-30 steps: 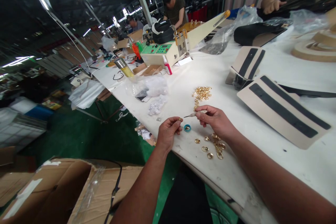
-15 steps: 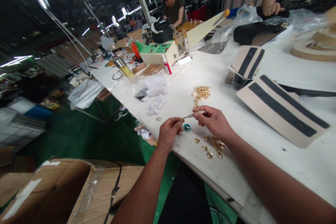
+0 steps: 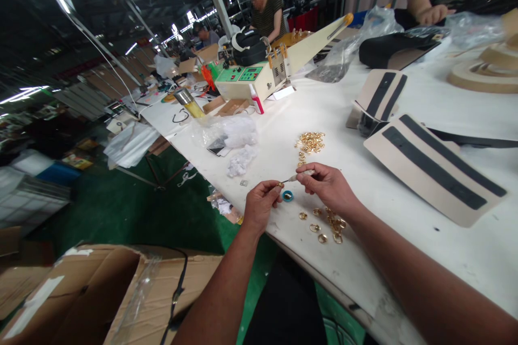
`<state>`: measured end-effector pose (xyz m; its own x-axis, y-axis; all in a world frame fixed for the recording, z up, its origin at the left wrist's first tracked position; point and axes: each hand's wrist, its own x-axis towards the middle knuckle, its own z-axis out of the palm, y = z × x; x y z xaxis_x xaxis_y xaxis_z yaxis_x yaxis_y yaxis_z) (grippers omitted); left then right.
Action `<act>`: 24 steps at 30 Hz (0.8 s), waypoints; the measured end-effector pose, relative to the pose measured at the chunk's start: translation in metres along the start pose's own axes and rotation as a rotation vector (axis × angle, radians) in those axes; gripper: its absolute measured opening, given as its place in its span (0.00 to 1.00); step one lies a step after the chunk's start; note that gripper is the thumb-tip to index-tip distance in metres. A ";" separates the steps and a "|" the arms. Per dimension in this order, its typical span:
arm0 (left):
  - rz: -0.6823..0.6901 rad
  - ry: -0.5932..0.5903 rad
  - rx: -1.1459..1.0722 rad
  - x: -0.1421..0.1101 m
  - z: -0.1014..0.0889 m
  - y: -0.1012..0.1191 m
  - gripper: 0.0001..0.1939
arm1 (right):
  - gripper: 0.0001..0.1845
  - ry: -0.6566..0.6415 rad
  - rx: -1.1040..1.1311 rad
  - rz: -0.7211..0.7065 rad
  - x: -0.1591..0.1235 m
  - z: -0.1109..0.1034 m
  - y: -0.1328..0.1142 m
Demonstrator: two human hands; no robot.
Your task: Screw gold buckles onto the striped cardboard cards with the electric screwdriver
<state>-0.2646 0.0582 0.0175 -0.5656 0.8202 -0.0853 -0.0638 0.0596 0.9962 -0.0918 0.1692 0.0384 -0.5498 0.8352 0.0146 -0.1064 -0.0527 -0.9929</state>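
Note:
Between the thumb and fingertips of my left hand is a small gold metal fitting, mostly covered by the fingers. My right hand is closed around the pale handle of a small screwdriver, its thin dark shaft reaching to the fitting. Just below the shaft, a little round blue dish on the table holds tiny dark and gold pieces. Loose gold ring fittings lie below my right hand. Farther off is a heap of small gold parts, with a few trailing toward my right hand.
Two curved beige panels with black strips lie on the white table to the right. Crumpled clear plastic, a green-panelled machine and a red-and-white bottle stand beyond. An open cardboard box is lower left. Other people work behind.
Both hands keep almost the same position, with the screwdriver still at the gold fitting. At the upper right, a co-worker's hand has shifted slightly to the right.

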 end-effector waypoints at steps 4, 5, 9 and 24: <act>0.005 0.004 0.020 0.000 0.000 -0.001 0.19 | 0.23 -0.009 -0.032 -0.015 0.001 -0.001 0.004; 0.007 0.006 0.027 0.000 0.000 -0.001 0.19 | 0.23 -0.011 -0.045 -0.024 0.001 -0.001 0.005; 0.019 0.016 0.072 -0.001 0.001 -0.002 0.19 | 0.21 -0.013 -0.121 -0.055 0.001 -0.002 0.006; 0.215 0.077 0.457 -0.032 0.023 0.014 0.06 | 0.30 0.011 0.108 0.114 0.011 -0.022 0.004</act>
<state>-0.2284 0.0463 0.0346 -0.5867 0.7979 0.1385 0.4170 0.1511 0.8963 -0.0798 0.1907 0.0323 -0.5547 0.8261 -0.0996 -0.1327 -0.2060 -0.9695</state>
